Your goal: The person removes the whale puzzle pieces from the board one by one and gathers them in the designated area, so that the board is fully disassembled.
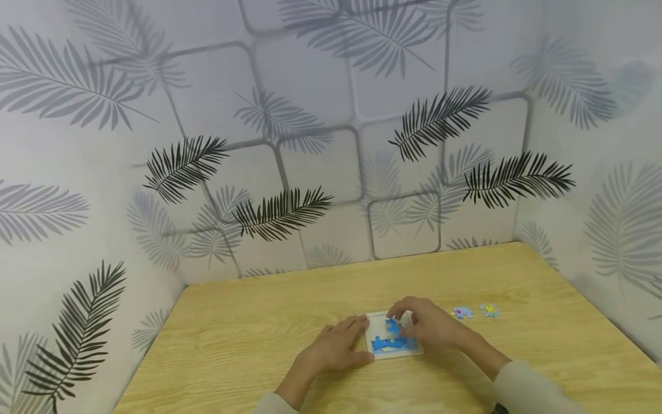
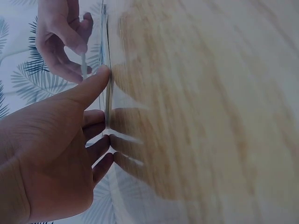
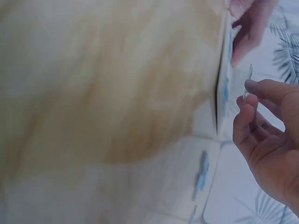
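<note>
A shallow white puzzle tray [image 1: 376, 322] lies on the table, with blue pieces [image 1: 388, 344] fitted along its near side. My left hand [image 1: 337, 345] rests at the tray's left edge. Its thumb touches the near corner and its fingers reach the far corner, fairly straight. Above the tray, my right hand [image 1: 430, 323] pinches a blue puzzle piece [image 1: 392, 327] between thumb and finger. The right wrist view shows this thin piece [image 3: 249, 77] edge-on, held apart from the tray [image 3: 225, 79]. The right hand hides part of the tray's right side.
Two loose puzzle pieces, one lilac [image 1: 462, 312] and one with a yellow shape [image 1: 489, 311], lie on the wooden table [image 1: 248, 328] right of the tray. A leaf-patterned wall [image 1: 320, 172] stands behind the table, with more wall on both sides.
</note>
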`<state>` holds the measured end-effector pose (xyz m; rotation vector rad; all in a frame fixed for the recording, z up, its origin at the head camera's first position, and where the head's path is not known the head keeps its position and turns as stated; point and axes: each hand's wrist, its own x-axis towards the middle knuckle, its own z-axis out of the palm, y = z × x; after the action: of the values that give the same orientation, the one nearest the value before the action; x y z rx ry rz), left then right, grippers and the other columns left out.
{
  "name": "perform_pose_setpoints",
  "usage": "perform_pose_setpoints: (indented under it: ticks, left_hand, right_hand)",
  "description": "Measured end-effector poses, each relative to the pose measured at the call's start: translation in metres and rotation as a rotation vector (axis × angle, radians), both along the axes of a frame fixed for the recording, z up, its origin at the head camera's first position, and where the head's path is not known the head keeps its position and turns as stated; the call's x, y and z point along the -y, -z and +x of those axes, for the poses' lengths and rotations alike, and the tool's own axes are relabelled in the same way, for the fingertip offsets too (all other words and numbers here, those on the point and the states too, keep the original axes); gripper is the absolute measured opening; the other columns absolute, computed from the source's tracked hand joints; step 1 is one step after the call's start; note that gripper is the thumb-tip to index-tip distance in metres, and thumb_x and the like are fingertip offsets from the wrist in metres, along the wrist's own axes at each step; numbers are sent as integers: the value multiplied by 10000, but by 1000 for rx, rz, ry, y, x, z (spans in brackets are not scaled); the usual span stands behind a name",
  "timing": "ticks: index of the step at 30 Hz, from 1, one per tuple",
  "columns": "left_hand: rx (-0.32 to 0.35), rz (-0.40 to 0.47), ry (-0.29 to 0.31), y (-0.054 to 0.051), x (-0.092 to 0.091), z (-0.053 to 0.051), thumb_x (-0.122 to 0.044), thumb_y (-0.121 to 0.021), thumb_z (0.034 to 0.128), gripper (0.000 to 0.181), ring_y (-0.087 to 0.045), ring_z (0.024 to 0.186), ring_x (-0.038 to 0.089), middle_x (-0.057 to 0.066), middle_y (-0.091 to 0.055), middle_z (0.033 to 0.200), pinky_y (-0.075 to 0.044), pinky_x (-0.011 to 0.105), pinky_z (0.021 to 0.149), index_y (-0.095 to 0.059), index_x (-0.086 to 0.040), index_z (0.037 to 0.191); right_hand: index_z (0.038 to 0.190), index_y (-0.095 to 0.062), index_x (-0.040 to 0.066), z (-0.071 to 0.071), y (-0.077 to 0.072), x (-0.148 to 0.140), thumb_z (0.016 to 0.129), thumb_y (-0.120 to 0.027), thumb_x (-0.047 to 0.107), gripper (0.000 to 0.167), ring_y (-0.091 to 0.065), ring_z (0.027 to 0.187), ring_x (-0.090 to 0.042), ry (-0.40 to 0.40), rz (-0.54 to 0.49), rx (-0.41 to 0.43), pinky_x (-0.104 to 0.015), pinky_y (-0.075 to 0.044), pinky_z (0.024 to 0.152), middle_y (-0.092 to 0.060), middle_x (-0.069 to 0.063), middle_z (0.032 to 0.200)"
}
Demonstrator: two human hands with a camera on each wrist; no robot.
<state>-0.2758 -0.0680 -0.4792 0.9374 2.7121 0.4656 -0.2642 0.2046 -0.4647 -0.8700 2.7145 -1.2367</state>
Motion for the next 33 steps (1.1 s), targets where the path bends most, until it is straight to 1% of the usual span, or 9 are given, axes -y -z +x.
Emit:
perform_pose_setpoints:
  ticks: [3,6,12,16,20,22,25,29,33]
  left_hand:
    - [-5,6,-6,6,0,-2,-542,-647,989,791,-334,1541,269,37,-335,1686,-270,586,1223,-372,-152,1620]
    - [-17,16,-7,7,0,-3,-544,-650,987,787,-343,1537,265,37,-348,1680,-285,579,1215,-386,-146,1613]
    - [0,5,2,-4,0,3,-534,-649,993,781,-348,1535,255,32,-351,1677,-293,567,1213,-385,-138,1612]
    - [-1,1,4,-6,-1,5,-533,-647,994,785,-339,1540,253,33,-345,1681,-290,562,1217,-379,-137,1616]
    - [-4,9,-1,-1,-1,3,-538,-644,994,786,-331,1544,256,37,-340,1684,-286,564,1220,-377,-140,1618]
    - [-4,11,0,1,-1,3,-543,-641,994,787,-333,1543,258,37,-341,1683,-287,567,1218,-377,-140,1617]
    - [-7,13,6,0,0,3,-551,-639,992,793,-338,1540,259,34,-345,1681,-294,571,1212,-377,-138,1616]
    - [-19,13,9,-1,0,3,-548,-640,992,792,-344,1536,261,37,-352,1677,-301,572,1208,-376,-140,1616]
    - [-25,6,4,1,-1,2,-538,-644,994,784,-347,1534,262,43,-355,1675,-302,565,1210,-377,-144,1617]
  right_hand:
    - [1200,-699,51,1,-4,-11,920,-758,26,287,-447,542,-31,16,-24,-9,-220,-455,507,-692,-98,1140]
    - [1184,-713,58,2,-8,-23,927,-755,27,263,-407,465,-4,33,-23,-27,-218,-438,445,-694,-117,1177]
    - [1181,-739,83,7,-11,-47,921,-773,64,263,-360,462,5,70,-9,-47,-229,-417,450,-697,-113,1174]
    - [1201,-729,78,10,-11,-63,928,-774,85,277,-383,438,-13,73,-44,18,-219,-403,426,-672,-131,1060]
    - [1215,-722,80,13,-8,-80,939,-768,101,281,-384,423,-15,87,-58,66,-201,-394,407,-654,-134,1050]
    - [1218,-722,70,15,-7,-88,939,-765,93,283,-377,426,-13,93,-56,66,-205,-396,403,-658,-134,1105]
    - [1206,-730,67,19,-6,-99,936,-761,76,272,-383,426,-12,105,-45,52,-226,-415,398,-672,-136,1125]
    - [1170,-750,67,22,-4,-109,926,-760,41,246,-405,433,-8,106,-31,-2,-246,-437,399,-693,-140,1151]
    - [1137,-767,75,25,-2,-119,912,-780,57,226,-414,469,1,93,-3,-46,-245,-448,436,-715,-128,1132]
